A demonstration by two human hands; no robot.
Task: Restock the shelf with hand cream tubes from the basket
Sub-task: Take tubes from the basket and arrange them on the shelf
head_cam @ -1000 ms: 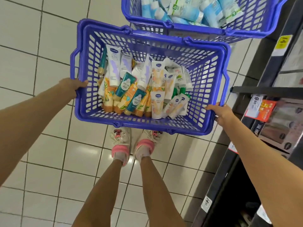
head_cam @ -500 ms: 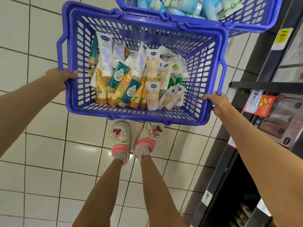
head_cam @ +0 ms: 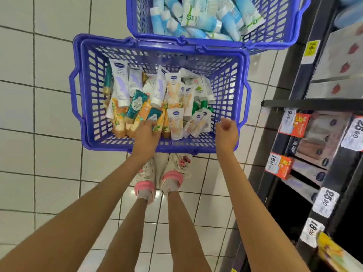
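A blue plastic basket [head_cam: 88,95] stands on the tiled floor in front of my feet, filled with several hand cream tubes: white-and-lilac ones [head_cam: 120,81], teal ones [head_cam: 136,104], orange ones [head_cam: 119,122] and white-and-peach ones [head_cam: 176,123]. My left hand [head_cam: 146,134] reaches over the near rim and its fingers rest on the orange and teal tubes. My right hand [head_cam: 226,132] hovers over the basket's near right corner, fingers loosely curled, holding nothing. The shelf [head_cam: 314,104] rises at the right.
A second blue basket [head_cam: 137,20] with light-blue and white tubes sits just beyond the first, touching its far rim. Price tags [head_cam: 326,199] and orange promo cards [head_cam: 279,166] hang on the shelf edges. My shoes [head_cam: 146,179] stand right behind the basket.
The basket was held up by both side handles and now rests on the floor. Both hands let go; the left moved into the tubes, the right over the near right corner.
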